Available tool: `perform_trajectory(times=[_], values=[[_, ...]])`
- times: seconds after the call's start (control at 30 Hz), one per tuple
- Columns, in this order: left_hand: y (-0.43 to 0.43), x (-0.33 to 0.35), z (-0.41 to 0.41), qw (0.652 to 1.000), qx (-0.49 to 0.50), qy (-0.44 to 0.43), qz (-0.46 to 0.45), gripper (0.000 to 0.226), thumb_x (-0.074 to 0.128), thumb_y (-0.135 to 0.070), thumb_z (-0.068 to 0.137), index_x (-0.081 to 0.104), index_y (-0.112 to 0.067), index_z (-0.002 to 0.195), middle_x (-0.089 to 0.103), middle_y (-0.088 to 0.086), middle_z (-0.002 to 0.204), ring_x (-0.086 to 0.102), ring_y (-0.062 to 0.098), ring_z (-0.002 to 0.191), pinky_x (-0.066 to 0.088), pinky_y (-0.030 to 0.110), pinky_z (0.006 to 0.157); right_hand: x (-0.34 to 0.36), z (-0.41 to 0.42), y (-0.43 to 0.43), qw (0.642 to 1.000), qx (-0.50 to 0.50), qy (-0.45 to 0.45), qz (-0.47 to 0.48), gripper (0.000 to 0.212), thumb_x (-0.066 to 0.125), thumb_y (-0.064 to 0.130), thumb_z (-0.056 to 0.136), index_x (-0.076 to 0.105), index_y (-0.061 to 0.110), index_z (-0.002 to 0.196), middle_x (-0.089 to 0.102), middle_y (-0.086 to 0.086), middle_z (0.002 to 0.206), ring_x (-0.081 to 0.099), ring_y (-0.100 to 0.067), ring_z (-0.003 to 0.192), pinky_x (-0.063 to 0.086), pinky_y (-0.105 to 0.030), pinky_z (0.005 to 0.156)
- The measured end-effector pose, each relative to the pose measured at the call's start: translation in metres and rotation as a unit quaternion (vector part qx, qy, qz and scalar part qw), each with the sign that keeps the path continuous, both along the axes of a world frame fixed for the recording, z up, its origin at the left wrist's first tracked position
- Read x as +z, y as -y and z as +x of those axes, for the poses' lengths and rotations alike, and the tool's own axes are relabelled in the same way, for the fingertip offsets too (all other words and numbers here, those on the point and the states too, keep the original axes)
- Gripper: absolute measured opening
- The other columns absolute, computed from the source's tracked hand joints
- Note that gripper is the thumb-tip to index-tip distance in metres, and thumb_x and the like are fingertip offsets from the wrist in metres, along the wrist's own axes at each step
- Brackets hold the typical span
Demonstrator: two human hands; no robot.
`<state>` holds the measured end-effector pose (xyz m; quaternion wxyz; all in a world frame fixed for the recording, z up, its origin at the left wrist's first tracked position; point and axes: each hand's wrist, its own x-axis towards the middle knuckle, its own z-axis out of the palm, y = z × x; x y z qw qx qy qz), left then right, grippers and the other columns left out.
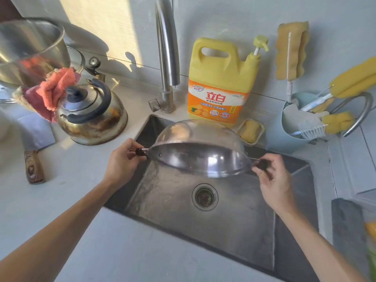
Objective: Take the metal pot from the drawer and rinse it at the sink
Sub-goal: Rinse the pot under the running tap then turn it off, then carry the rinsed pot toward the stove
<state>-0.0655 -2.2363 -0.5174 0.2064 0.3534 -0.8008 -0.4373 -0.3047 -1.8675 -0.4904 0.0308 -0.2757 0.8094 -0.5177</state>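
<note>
Both hands hold pot [200, 153] above sink [234, 220].

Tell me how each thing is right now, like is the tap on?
Metal pot: tipped on its side, held above the sink.
Left hand: gripping one pot handle.
Right hand: gripping the other handle.
Faucet: no water running.
Kettle: lid on, upright.
Sink: drain open, looks dry.
</note>
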Motion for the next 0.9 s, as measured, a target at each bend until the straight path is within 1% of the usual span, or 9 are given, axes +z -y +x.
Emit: perform_trajectory(times=[0.1,0.2,0.3,0.43,0.53,0.63,0.73,0.83,0.9], values=[[0.005,0.004,0.008,0.998,-0.05,0.033,0.031,0.045,0.081,0.004,0.092,0.074,-0.023,0.126,0.079,0.006,0.105,0.082,0.019,0.09,0.065,0.037,0.088,-0.008,0.0,-0.007,0.995,-0.004,0.083,0.048,0.061,0.073,0.001,0.095,0.058,0.051,0.125,0.077,0.023,0.102,0.078,-0.005,0.098,0.058,-0.025,0.093],[0.001,0.008,0.013,0.993,-0.077,0.055,0.069,0.051,0.075,0.005,0.097,0.069,-0.019,0.141,0.077,0.015,0.111,0.082,0.016,0.089,0.067,0.025,0.076,-0.011,0.004,-0.017,0.983,0.006,0.155,0.097,0.06,0.073,0.008,0.098,0.055,0.029,0.15,0.075,0.021,0.11,0.073,0.01,0.098,0.057,-0.033,0.104],[-0.005,0.016,0.017,0.989,-0.063,0.048,0.128,0.049,0.071,0.008,0.099,0.068,-0.013,0.143,0.076,0.022,0.111,0.082,0.028,0.09,0.069,0.029,0.069,-0.002,0.015,-0.025,0.975,0.014,0.202,0.092,0.065,0.069,0.005,0.1,0.045,0.023,0.157,0.072,0.01,0.115,0.071,0.017,0.092,0.057,-0.008,0.079],[-0.014,0.043,0.024,0.982,-0.039,0.044,0.18,0.044,0.072,0.005,0.1,0.071,-0.013,0.14,0.079,0.016,0.115,0.083,0.022,0.085,0.07,0.035,0.071,0.017,0.023,-0.034,0.973,0.026,0.218,0.076,0.062,0.068,0.005,0.1,0.047,0.038,0.149,0.077,0.002,0.111,0.08,-0.013,0.096,0.063,-0.022,0.07],[-0.02,0.078,0.028,0.973,-0.019,0.007,0.228,0.038,0.071,0.0,0.102,0.073,-0.013,0.138,0.081,0.016,0.118,0.083,0.029,0.093,0.07,0.045,0.082,0.046,0.027,-0.041,0.975,0.01,0.21,0.071,0.053,0.066,0.011,0.102,0.053,0.041,0.143,0.074,0.011,0.104,0.077,0.0,0.084,0.061,-0.019,0.067],[-0.034,0.117,0.034,0.949,-0.002,-0.066,0.309,0.029,0.066,0.001,0.104,0.075,-0.013,0.128,0.084,0.014,0.113,0.081,0.023,0.088,0.069,0.036,0.075,0.073,0.035,-0.049,0.979,-0.037,0.197,0.025,0.044,0.064,0.024,0.104,0.058,0.054,0.135,0.076,0.001,0.095,0.074,-0.022,0.073,0.064,-0.039,0.065],[-0.05,0.138,0.042,0.942,0.025,-0.047,0.331,0.032,0.071,0.001,0.101,0.074,-0.006,0.132,0.082,0.021,0.115,0.081,0.025,0.085,0.069,0.036,0.073,0.097,0.049,-0.059,0.975,-0.065,0.206,0.04,0.044,0.06,0.025,0.106,0.056,0.036,0.149,0.074,-0.005,0.081,0.073,-0.032,0.066,0.064,-0.041,0.061],[-0.063,0.16,0.048,0.945,0.022,-0.016,0.325,0.037,0.075,-0.003,0.1,0.072,-0.005,0.137,0.081,0.025,0.119,0.08,0.029,0.089,0.068,0.046,0.085,0.124,0.065,-0.073,0.969,-0.069,0.231,0.045,0.046,0.061,0.026,0.106,0.056,0.03,0.151,0.076,-0.017,0.099,0.078,-0.037,0.078,0.068,-0.047,0.067],[-0.071,0.181,0.042,0.945,0.003,-0.017,0.328,0.035,0.075,-0.005,0.1,0.073,-0.007,0.135,0.081,0.024,0.118,0.08,0.032,0.093,0.065,0.052,0.095,0.141,0.071,-0.09,0.967,-0.096,0.233,0.032,0.043,0.061,0.027,0.105,0.059,0.032,0.148,0.073,-0.01,0.117,0.078,-0.029,0.087,0.067,-0.041,0.067]])
